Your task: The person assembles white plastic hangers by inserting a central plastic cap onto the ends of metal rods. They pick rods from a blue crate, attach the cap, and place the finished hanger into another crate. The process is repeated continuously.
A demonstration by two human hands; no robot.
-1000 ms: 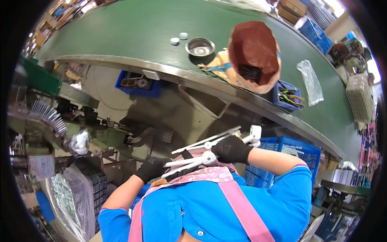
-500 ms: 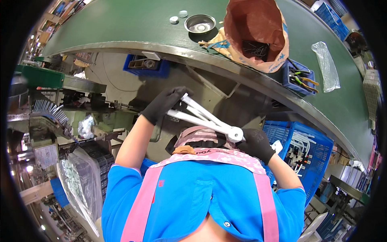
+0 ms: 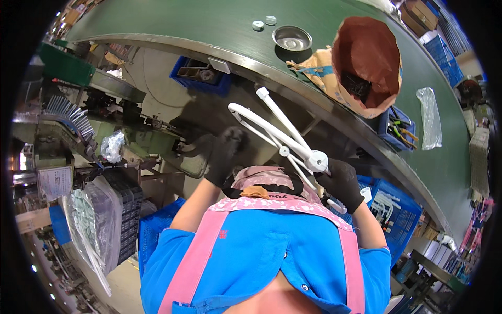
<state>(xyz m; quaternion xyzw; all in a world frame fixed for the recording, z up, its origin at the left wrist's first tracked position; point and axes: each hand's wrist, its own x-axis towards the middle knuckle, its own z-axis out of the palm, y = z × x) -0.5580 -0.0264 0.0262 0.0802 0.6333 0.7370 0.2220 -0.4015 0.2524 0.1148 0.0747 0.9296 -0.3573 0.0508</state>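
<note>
My right hand (image 3: 342, 183), in a black glove, grips a white tubular folding frame (image 3: 285, 133) beside its round hinge joint (image 3: 317, 161). From there the white tubes fan up and to the left, one bent into a loop and one tipped with a white end piece (image 3: 262, 92). A smaller pivot (image 3: 284, 151) sits along a thinner bar. My left hand (image 3: 226, 154), also in a black glove, is to the left of the frame and apart from it. Its fingers blend into the dark background, so their pose is unclear.
Ahead curves a green worktable (image 3: 198, 23) with a metal edge. On it are a metal bowl (image 3: 292, 38), an open paper bag (image 3: 366, 68), a blue tool basket (image 3: 398, 128) and a clear plastic sleeve (image 3: 430, 118). At right stands a blue crate (image 3: 405, 230) with white parts; machinery lines the left.
My left hand has let go of the white frame and moved down from it. The tubes have spread wider apart and swung upward, while my right hand stays at the hinge. The camera view has shifted.
</note>
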